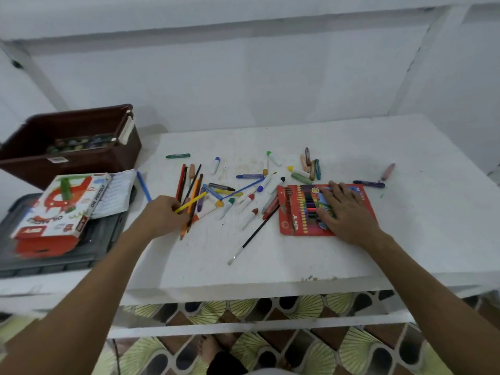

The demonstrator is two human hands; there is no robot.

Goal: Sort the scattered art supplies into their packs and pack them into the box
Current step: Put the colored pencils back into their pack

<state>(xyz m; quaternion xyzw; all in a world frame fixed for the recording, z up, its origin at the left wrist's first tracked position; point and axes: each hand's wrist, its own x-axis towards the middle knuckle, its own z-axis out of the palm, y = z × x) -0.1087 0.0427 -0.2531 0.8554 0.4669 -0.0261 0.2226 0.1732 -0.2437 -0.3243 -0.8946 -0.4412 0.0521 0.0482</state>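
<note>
Head view: your left hand (165,212) pinches a light, stiff yellow pencil (190,202) near its end; right hand (346,209) lies flat on the red pack (292,223).

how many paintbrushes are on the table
1: the paintbrush lies diagonally on the white table, between the left hand and the red crayon pack. Others may be hidden in the pencil pile.

A white table (297,253) stands against pale walls (243,77) over a fan-patterned tiled floor (311,347).
</note>
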